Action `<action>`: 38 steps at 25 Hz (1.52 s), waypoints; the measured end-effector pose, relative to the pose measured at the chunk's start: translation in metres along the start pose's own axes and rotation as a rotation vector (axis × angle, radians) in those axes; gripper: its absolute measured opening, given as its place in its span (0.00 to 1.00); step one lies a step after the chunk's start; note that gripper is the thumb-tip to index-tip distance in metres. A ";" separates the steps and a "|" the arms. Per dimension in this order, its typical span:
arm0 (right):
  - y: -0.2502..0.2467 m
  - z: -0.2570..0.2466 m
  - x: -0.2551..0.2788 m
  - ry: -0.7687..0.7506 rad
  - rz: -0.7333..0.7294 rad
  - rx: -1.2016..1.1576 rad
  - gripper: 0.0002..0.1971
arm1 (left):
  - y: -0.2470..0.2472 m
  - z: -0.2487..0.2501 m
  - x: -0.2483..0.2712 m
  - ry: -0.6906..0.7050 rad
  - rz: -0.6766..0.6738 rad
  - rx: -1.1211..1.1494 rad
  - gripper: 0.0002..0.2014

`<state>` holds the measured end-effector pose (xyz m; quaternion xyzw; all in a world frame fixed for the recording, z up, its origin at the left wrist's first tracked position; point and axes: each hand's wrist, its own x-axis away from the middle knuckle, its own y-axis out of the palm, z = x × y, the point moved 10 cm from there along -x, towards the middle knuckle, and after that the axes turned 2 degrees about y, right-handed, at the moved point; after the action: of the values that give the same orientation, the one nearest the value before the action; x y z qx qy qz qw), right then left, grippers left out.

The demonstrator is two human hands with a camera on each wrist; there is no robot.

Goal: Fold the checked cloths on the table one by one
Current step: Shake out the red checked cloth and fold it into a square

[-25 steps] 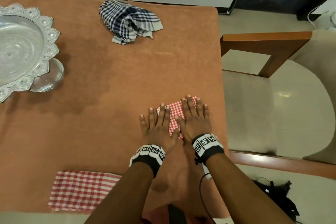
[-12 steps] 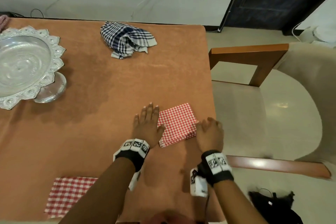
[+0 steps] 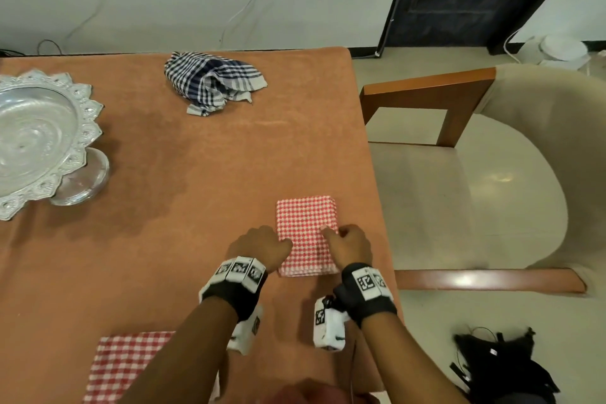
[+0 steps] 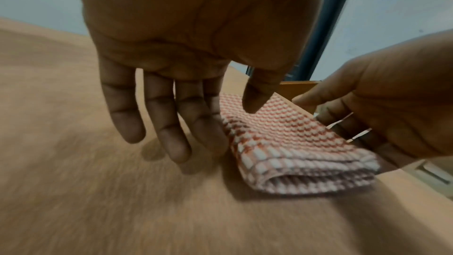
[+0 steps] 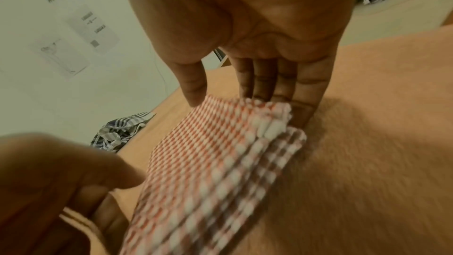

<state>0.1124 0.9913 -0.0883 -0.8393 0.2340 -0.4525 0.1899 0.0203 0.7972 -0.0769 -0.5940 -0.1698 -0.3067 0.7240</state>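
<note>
We see the folded red checked cloth (image 3: pixel 306 233) flat on the orange table (image 3: pixel 164 174), near its right edge. R hand (image 3: pixel 349 244) pinches the cloth's right side: thumb on top, fingers (image 5: pixel 263 82) tucked under the stacked layers. L hand (image 3: pixel 260 244) sits at the cloth's left edge, fingers (image 4: pixel 182 123) straight and loose, tips on the table just beside the fold, thumb over the cloth, holding nothing. Blue checked cloth (image 3: pixel 213 82) lies crumpled at the far side, well apart. Another red checked cloth (image 3: pixel 126 364) lies flat at the near edge. Silver bowl (image 3: pixel 36 138) on the left, chair (image 3: pixel 475 174) to the right.
</note>
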 end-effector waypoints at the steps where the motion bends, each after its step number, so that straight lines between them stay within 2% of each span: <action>1: -0.004 -0.004 -0.001 -0.010 -0.005 0.016 0.25 | 0.005 -0.009 0.008 -0.057 0.010 0.101 0.20; 4: 0.000 -0.010 -0.004 -0.038 -0.028 0.080 0.23 | 0.010 -0.022 0.019 -0.189 0.162 0.507 0.19; 5: 0.004 -0.009 -0.004 -0.040 -0.034 0.070 0.22 | 0.016 -0.020 0.018 -0.208 0.169 0.636 0.20; 7: 0.008 -0.008 -0.005 -0.032 -0.037 0.021 0.23 | 0.030 -0.010 0.011 -0.193 0.113 0.822 0.20; 11: 0.002 -0.010 -0.010 -0.058 -0.066 -0.051 0.17 | 0.047 -0.006 0.003 -0.147 0.049 0.973 0.11; 13: -0.007 -0.013 -0.013 -0.117 -0.079 -0.022 0.16 | 0.046 0.002 -0.002 -0.117 0.038 0.982 0.11; 17: -0.042 -0.032 -0.034 -0.221 0.004 -0.008 0.18 | 0.029 0.036 -0.030 -0.015 0.022 0.939 0.15; 19: -0.059 -0.042 -0.049 -0.245 0.047 -0.004 0.17 | 0.014 0.052 -0.049 0.029 0.034 0.913 0.17; 23: -0.081 -0.064 -0.079 -0.269 0.086 0.033 0.18 | -0.022 0.086 -0.075 0.105 0.090 0.798 0.15; 31: -0.090 -0.085 -0.111 -0.264 0.092 0.136 0.18 | -0.029 0.104 -0.099 0.061 0.125 0.604 0.17; 38: -0.088 -0.082 -0.109 -0.242 0.113 0.190 0.17 | -0.025 0.097 -0.086 0.068 0.128 0.511 0.21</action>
<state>0.0096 1.1159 -0.0718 -0.8514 0.2123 -0.3569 0.3203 -0.0494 0.9089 -0.0879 -0.3907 -0.1795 -0.2272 0.8738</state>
